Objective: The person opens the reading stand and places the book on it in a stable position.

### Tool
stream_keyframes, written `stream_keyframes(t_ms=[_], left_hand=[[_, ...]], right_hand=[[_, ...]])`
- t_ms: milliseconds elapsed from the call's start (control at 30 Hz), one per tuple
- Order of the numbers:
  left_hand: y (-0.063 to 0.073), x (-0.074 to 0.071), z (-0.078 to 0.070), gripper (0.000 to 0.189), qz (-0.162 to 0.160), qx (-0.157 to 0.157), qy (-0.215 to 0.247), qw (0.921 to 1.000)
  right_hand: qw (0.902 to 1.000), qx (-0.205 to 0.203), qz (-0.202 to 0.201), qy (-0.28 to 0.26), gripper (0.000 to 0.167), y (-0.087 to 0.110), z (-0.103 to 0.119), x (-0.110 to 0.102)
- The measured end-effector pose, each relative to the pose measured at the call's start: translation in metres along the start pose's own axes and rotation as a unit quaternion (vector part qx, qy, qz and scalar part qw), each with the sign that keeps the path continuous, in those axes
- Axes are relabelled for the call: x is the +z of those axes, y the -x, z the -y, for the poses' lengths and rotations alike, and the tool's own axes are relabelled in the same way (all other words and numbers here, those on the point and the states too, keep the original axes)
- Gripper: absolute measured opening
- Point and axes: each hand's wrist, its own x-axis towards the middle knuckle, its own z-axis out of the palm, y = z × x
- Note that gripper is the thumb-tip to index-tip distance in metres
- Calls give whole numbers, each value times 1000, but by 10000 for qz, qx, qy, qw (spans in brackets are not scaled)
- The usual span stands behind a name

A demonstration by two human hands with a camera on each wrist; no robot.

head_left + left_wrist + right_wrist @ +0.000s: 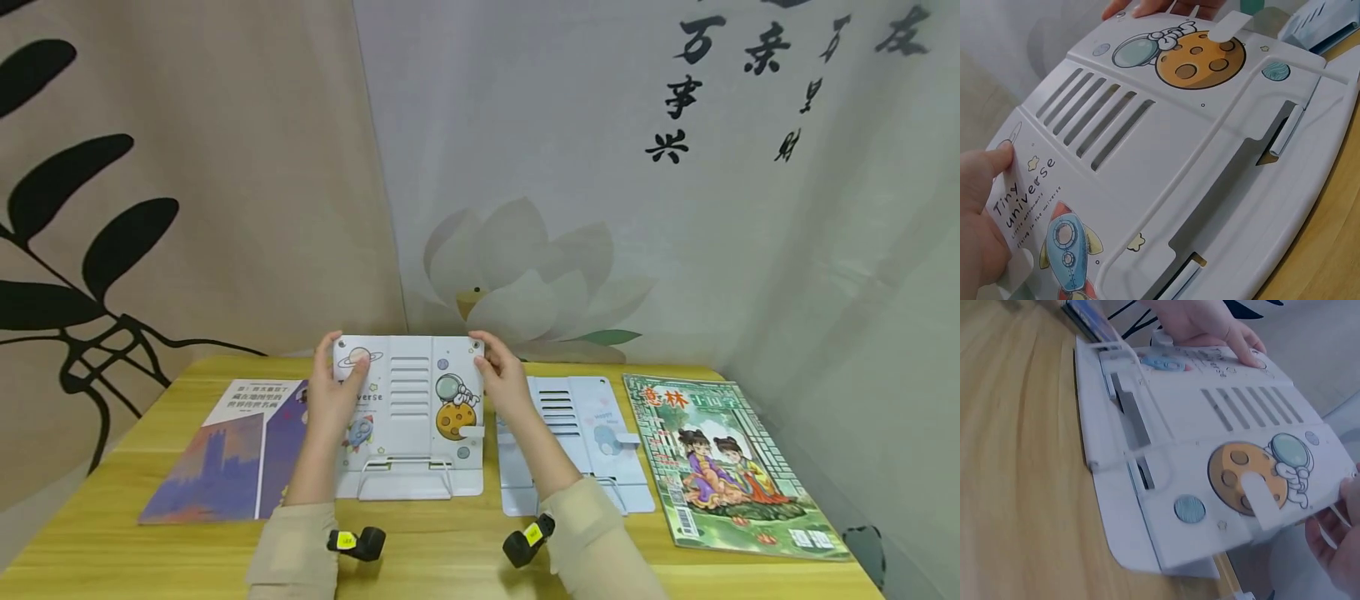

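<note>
Observed from left to right. A purple-and-white book [225, 467] lies along the left edge of the wooden table [427, 550]. Just beside it, the left hand [333, 400] grasps the left side of a white book stand [411, 437], thumb on the printed face. The stand is located midway between the table's side edges, towards the far edge, its slotted panel tilted above the base plate. Printed on it: a rocket, left; an astronaut and orange moon, right. The right hand [506, 375] grips its upper right corner. A second stand [606, 458], also slotted, sits partly behind the right forearm. A green magazine [727, 467] lies along the right edge, reaching the far right corner.
</note>
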Motion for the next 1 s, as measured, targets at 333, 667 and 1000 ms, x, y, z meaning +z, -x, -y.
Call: stream_keyframes(t_ms=[333, 667, 1000], left_hand=[[2, -1, -1, 62, 197, -148, -69, 9997], [10, -18, -2, 73, 686, 217, -429, 9965], [25, -48, 3, 71, 1057, 774, -1322, 9825]], right_hand=[[9963, 495, -546, 430, 61, 20, 10, 15], [9907, 570, -1092, 570, 78, 48, 12, 33], [9849, -142, -1340, 1088, 73, 69, 16, 55]])
